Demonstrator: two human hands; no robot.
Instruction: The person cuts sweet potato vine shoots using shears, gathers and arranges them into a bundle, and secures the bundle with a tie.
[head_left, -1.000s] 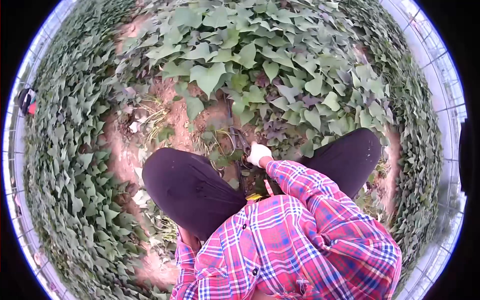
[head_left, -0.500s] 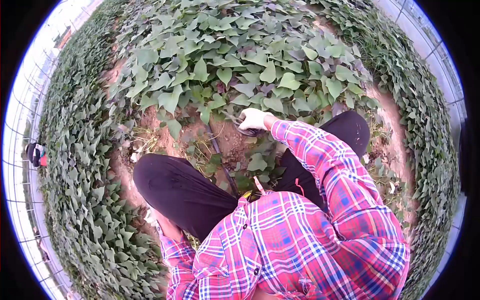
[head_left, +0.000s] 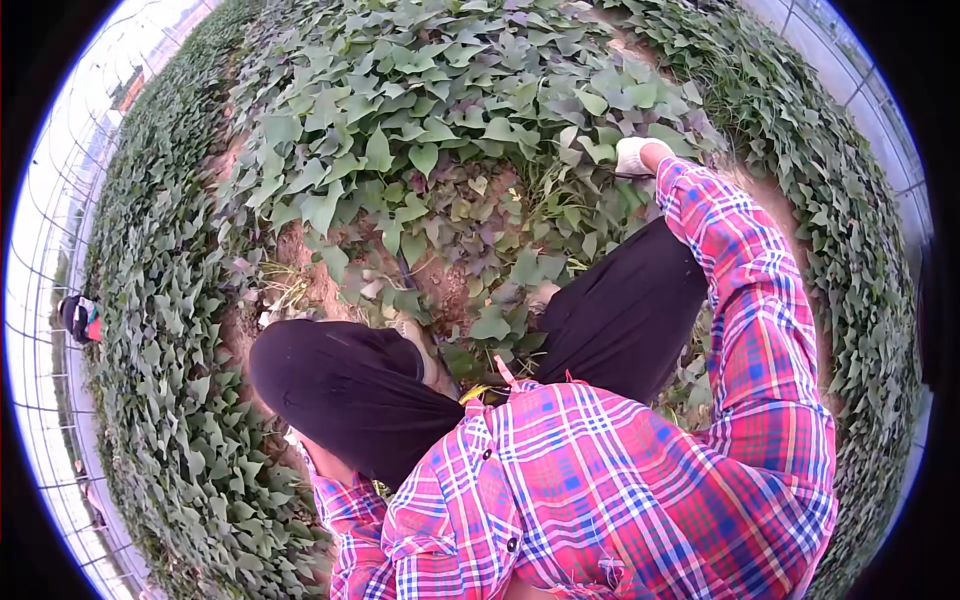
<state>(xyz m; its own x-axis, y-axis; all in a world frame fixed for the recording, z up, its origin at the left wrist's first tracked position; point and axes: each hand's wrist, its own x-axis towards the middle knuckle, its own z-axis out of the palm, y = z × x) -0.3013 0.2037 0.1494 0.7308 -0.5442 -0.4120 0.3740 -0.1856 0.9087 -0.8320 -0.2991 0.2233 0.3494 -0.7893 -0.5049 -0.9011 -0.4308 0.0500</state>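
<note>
My right hand [head_left: 637, 157], in a white glove, is at the right side of the leafy vines [head_left: 430, 95], beyond my right knee. Its fingers are curled among broad green leaves, closed on something I cannot make out; a thin dark edge shows under it. Beside my left knee, my left hand [head_left: 294, 437] is almost wholly hidden, with only a scrap of white glove visible. Between my legs, small leaves and bare soil [head_left: 442, 290] lie around a dark hose [head_left: 405, 270].
My knees, in black trousers [head_left: 335, 385], spread to both sides, with a shoe [head_left: 425, 350] by the left leg. Vine rows [head_left: 165, 330] run along both sides. At the far left, a dark and red object [head_left: 80, 318] stands by the wire-grid wall [head_left: 35, 380].
My right hand has moved right and farther out, from the soil between my knees to the vines' right side. More low leaves and stems show in the middle. My left hand stays beside the knee.
</note>
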